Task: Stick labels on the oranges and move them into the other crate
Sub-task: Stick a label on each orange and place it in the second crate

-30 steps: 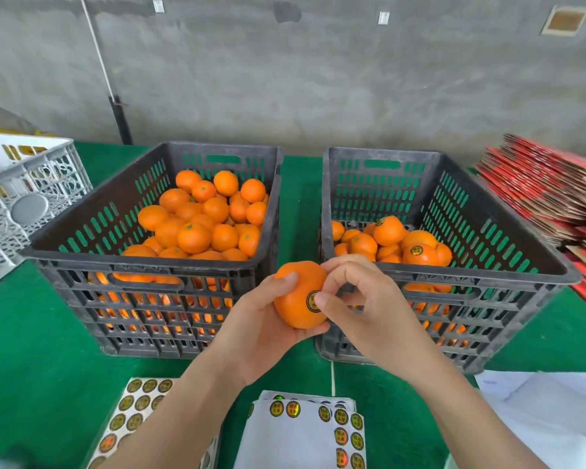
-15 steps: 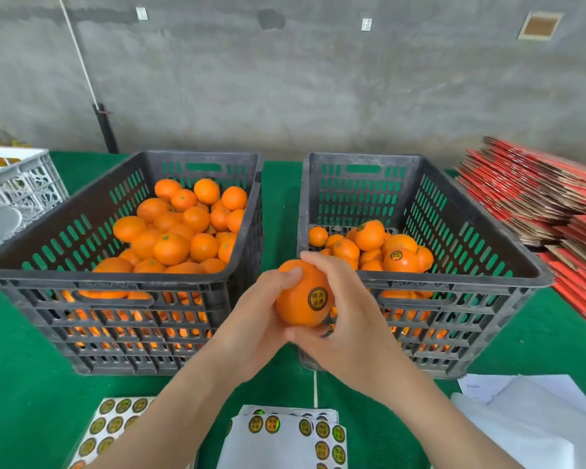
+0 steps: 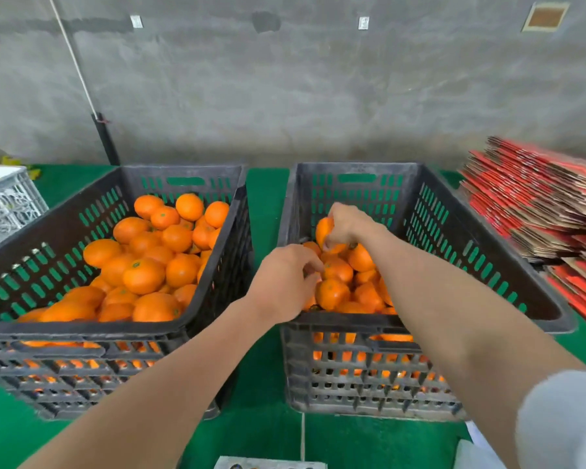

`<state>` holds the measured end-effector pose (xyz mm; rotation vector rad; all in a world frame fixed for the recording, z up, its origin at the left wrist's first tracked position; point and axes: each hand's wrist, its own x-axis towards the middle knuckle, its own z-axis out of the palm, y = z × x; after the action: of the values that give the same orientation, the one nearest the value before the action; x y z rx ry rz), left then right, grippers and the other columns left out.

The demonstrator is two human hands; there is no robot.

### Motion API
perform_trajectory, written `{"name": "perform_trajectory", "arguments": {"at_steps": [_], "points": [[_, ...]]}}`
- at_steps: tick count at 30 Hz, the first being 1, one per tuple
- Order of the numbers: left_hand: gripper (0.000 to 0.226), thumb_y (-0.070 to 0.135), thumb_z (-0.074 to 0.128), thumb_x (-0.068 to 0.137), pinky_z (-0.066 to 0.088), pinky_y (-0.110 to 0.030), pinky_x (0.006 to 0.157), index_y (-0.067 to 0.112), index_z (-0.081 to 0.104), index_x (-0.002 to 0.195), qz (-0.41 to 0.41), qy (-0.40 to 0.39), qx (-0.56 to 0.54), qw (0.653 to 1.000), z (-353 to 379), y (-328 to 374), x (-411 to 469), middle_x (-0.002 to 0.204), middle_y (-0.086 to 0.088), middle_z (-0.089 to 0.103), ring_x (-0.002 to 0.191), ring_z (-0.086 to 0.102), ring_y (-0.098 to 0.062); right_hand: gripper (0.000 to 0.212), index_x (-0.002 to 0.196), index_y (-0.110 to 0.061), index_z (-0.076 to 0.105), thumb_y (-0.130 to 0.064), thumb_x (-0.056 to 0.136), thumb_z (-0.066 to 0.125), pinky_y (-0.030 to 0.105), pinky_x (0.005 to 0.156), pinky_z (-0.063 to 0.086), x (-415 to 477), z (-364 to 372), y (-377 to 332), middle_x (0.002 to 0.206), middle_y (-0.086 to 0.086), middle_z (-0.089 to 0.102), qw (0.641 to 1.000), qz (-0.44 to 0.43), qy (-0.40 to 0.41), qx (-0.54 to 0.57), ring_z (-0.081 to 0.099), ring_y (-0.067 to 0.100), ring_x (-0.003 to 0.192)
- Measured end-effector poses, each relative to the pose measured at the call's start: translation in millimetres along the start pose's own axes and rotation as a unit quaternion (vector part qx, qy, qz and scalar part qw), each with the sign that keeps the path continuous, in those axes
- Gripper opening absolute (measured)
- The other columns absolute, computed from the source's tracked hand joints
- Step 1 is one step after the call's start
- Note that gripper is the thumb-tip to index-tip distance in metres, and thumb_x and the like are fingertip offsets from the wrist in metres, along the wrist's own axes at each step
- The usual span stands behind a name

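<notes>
While fingers of right hand [image 3: 347, 225] grip a bright orange [image 3: 322, 230] | left hand [image 3: 283, 282] loosely curled, seemingly empty

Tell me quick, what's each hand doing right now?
Left hand: loosely curled, holding nothing visible.
Right hand: gripping an orange over the right crate.

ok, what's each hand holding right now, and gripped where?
Right hand grips an orange from its top and right side, above the right crate. Left hand hovers loosely curled, apparently holding nothing.
</notes>
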<state>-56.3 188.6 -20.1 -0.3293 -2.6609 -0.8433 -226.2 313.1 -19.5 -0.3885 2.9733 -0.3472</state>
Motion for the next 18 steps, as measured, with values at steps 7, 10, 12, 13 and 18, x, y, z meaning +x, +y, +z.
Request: {"name": "perform_trajectory", "arguments": {"at_steps": [7, 10, 12, 13, 18], "points": [[0.015, 0.007, 0.063, 0.085, 0.042, -0.022, 0.075, 0.012, 0.071, 0.095, 0.000, 0.003, -0.001, 1.000, 1.9, -0.2, 0.3, 0.085, 0.005, 0.056, 0.074, 0.047, -0.010, 0.086, 0.147, -0.020, 0.023, -0.034, 0.078, 0.072, 0.054, 0.103, 0.036, 34.3, 42.0, -0.6, 0.145, 0.011, 0.039, 0.983, -0.026, -0.124, -0.134, 0.040, 0.035, 0.130], [0.015, 0.006, 0.061, 0.086, 0.041, -0.020, 0.075, 0.012, 0.071, 0.096, -0.009, 0.009, -0.014, 1.000, 2.2, -0.3, -0.6, 0.085, 0.007, 0.054, 0.076, 0.047, -0.010, 0.069, 0.139, -0.011, 0.038, -0.032, 0.081, 0.068, 0.047, 0.098, 0.044, 25.2, 34.8, -8.7, 0.137, 0.013, 0.048, 0.981, -0.045, -0.114, -0.149, 0.048, 0.035, 0.121], [0.016, 0.004, 0.060, 0.085, 0.040, -0.018, 0.072, 0.010, 0.070, 0.096, -0.014, 0.028, -0.033, 0.999, 1.4, 1.2, -2.6, 0.083, 0.007, 0.055, 0.073, 0.047, -0.009, 0.055, 0.131, -0.007, 0.046, -0.028, 0.083, 0.063, 0.044, 0.095, 0.047, 8.0, 14.8, -20.9, 0.131, 0.015, 0.052, 0.988, -0.069, -0.068, -0.121, 0.052, 0.035, 0.116], [0.017, 0.002, 0.060, 0.085, 0.041, -0.017, 0.071, 0.009, 0.070, 0.096, -0.016, 0.046, -0.046, 0.998, 1.2, 1.6, -4.2, 0.081, 0.006, 0.056, 0.070, 0.048, -0.008, 0.053, 0.132, -0.007, 0.046, -0.028, 0.085, 0.062, 0.043, 0.096, 0.046, -4.8, 2.4, -28.4, 0.132, 0.015, 0.052, 0.991, -0.085, -0.031, -0.096, 0.052, 0.034, 0.117], [0.020, 0.001, 0.054, 0.090, 0.044, -0.011, 0.073, 0.008, 0.067, 0.104, -0.067, 0.171, -0.150, 0.972, 1.3, 0.3, -18.5, 0.092, 0.002, 0.063, 0.077, 0.055, -0.006, 0.022, 0.104, -0.005, 0.064, -0.019, 0.087, 0.062, 0.024, 0.075, 0.046, -118.2, -29.4, -64.1, 0.092, 0.006, 0.069, 0.906, -0.210, 0.325, 0.173, 0.062, 0.018, 0.081]]}}
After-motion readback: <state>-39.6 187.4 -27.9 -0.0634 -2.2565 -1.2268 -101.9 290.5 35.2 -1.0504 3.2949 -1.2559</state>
